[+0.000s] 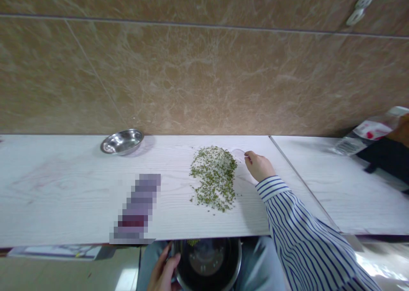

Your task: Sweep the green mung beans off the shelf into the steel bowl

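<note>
A loose spread of green and pale bits (214, 180) lies at the centre of the frame, ragged-edged, stopping short of the front edge of my white worktop (174, 197). Just beside its upper right edge, my right hand (259, 166) pinches a thin, clear piece (238, 154). At bottom centre, below that front edge, my left hand (164, 270) grips the left side of a dark pot (239, 263) at my lap, some green inside its upper left. There is room to move leftward from the bits, up to a blurred-out patch (137, 210) at lower left and a steel bowl (123, 142) farther up, near the wall (198, 82). Rightward, past a slanting seam (300, 177), a clear plastic bag (367, 133) lies at the far right.
</note>
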Action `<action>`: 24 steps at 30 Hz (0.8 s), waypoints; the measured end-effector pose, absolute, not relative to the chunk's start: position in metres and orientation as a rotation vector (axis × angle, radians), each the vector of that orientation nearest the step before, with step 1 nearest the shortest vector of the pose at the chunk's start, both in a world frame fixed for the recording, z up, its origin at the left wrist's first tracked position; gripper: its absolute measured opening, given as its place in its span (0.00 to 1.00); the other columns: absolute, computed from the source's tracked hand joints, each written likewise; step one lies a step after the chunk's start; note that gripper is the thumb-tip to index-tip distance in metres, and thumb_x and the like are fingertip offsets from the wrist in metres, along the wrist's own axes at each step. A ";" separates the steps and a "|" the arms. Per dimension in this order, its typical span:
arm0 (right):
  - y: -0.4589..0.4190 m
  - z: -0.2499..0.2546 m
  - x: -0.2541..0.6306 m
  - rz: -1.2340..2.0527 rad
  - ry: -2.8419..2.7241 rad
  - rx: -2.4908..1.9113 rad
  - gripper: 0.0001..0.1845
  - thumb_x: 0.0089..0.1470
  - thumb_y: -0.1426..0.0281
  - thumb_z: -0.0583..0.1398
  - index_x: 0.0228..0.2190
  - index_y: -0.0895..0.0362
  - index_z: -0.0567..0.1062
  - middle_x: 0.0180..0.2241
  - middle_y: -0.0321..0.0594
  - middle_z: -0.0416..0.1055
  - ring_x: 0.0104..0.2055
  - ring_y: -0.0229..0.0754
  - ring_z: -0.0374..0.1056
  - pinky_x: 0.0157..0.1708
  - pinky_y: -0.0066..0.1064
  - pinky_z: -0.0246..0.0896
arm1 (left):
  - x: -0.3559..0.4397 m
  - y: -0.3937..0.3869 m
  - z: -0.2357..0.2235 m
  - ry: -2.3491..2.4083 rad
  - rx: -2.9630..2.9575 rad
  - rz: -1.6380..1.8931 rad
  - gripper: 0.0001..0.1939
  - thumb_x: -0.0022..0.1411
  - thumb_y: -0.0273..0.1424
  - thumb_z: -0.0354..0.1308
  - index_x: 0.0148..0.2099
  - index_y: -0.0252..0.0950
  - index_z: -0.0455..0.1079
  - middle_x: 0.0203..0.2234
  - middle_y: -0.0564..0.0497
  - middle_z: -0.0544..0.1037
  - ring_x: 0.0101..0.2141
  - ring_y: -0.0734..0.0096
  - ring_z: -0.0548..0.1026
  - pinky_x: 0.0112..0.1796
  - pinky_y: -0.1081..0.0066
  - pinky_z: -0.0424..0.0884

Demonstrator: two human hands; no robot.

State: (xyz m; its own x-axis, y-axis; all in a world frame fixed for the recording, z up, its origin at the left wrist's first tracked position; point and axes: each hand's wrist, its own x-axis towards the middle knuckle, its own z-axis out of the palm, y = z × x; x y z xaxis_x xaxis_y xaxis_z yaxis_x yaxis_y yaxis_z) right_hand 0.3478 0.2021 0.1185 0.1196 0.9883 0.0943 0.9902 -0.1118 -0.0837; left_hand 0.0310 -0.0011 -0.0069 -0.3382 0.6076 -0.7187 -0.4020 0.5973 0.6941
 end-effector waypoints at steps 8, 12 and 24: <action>0.208 0.119 0.361 -0.018 -1.935 -2.312 0.19 0.64 0.68 0.50 0.51 0.56 0.74 0.41 0.48 0.79 0.42 0.45 0.75 0.40 0.30 0.61 | 0.037 0.002 0.006 1.577 0.141 1.005 0.30 0.53 0.34 0.62 0.58 0.36 0.66 0.47 0.36 0.78 0.40 0.53 0.80 0.24 0.71 0.70; 0.207 0.118 0.362 0.001 -1.948 -2.307 0.19 0.65 0.67 0.49 0.50 0.55 0.74 0.41 0.47 0.79 0.42 0.45 0.75 0.40 0.30 0.61 | 0.040 0.002 0.010 1.552 0.178 1.008 0.31 0.52 0.35 0.63 0.59 0.36 0.67 0.44 0.39 0.81 0.41 0.55 0.80 0.24 0.72 0.69; 0.188 0.116 0.358 0.038 -2.048 -2.222 0.17 0.66 0.67 0.49 0.48 0.55 0.74 0.42 0.45 0.79 0.42 0.44 0.75 0.40 0.30 0.61 | 0.043 -0.002 0.014 1.532 0.221 1.001 0.31 0.51 0.39 0.64 0.58 0.38 0.68 0.48 0.39 0.80 0.47 0.50 0.78 0.33 0.65 0.76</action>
